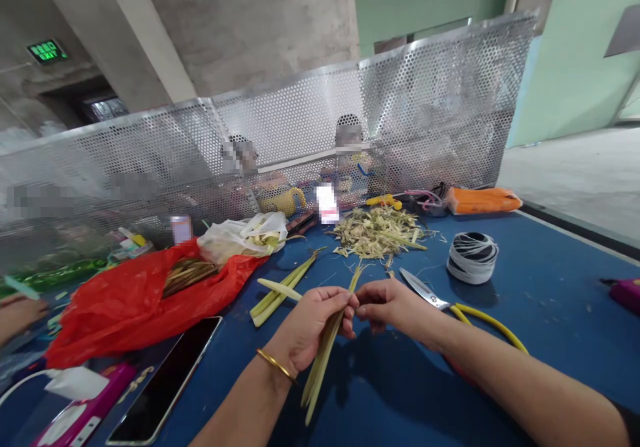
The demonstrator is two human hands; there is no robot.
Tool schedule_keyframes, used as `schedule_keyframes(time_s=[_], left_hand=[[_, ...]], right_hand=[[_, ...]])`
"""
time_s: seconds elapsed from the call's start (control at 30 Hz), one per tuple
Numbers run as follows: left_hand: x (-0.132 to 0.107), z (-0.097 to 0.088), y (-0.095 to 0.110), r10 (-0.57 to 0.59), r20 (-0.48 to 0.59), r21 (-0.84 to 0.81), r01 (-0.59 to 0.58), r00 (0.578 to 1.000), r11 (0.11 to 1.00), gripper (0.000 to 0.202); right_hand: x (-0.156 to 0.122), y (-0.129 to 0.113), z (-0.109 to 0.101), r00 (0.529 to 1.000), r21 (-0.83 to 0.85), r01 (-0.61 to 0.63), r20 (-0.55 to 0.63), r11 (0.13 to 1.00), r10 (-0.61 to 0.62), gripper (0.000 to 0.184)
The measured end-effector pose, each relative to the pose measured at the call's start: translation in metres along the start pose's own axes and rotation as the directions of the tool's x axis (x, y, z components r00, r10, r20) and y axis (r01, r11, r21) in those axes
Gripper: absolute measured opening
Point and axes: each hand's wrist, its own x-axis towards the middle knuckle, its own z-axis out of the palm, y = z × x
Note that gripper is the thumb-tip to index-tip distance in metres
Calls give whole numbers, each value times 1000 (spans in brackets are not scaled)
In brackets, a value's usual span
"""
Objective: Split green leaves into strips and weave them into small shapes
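Observation:
My left hand (320, 320), with a gold bangle at the wrist, is closed around a bundle of long pale yellow-green plant strips (320, 374). The bundle runs from above my thumb down toward the table's front. My right hand (387, 304) is pinched beside it, fingertips meeting those of the left; whatever lies between them is hidden. More flat plant strips (283, 294) lie left of my hands. Beyond them is a heap of shredded plant scraps (377, 232). Scissors (430, 294) with yellow handles lie open, partly under my right forearm.
A spool of white cord (472, 258) stands at the right, near an orange packet (483, 200). A red plastic bag (135, 300), a white bag (245, 237) and a phone (167, 380) are at left. Another person's hand (23, 314) is far left. A perforated metal screen (295, 120) borders the table (565, 340).

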Motion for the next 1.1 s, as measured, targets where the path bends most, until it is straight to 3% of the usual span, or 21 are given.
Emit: schedule_keyframes(time_s=[0.2,0.33,0.4,0.5,0.63,0.77,0.9,0.97,1.0,1.1], left_hand=[[4,4,-6,25,-78,-63,-30,997,998,20],[7,6,-8,74,-157,-73,-86,985,994,25],[7,6,-8,76,-158,-31,-81,985,996,27],[8,5,-8,78,-126,80,-68,989,994,28],[9,3,-9,120,-99,270,-90,988,959,25],[6,3,-8,201,-72,516,-136,977,846,22],[-2,6,-2,235,44,791,-177,971,586,23],[-6,6,1,201,146,843,-228,969,488,24],[-7,6,3,174,196,848,-256,965,463,24],[-9,4,5,90,294,813,-298,952,501,22]], right_hand=[[4,7,-5,981,-181,81,-161,980,-111,20],[-1,-1,-6,939,-405,119,-251,907,-235,21],[-4,-5,-8,913,-542,131,-261,830,-314,22],[-7,-10,-10,858,-744,164,-216,648,-466,23],[-11,-12,-11,814,-880,189,-109,437,-570,19],[-15,-12,-6,855,-952,91,-75,291,-513,17],[-17,-12,-3,885,-983,138,68,121,-461,14],[-16,-12,-5,903,-967,198,117,159,-414,12],[-16,-13,-7,915,-949,219,119,227,-385,11],[-13,-16,-15,963,-786,218,78,579,-257,13]])
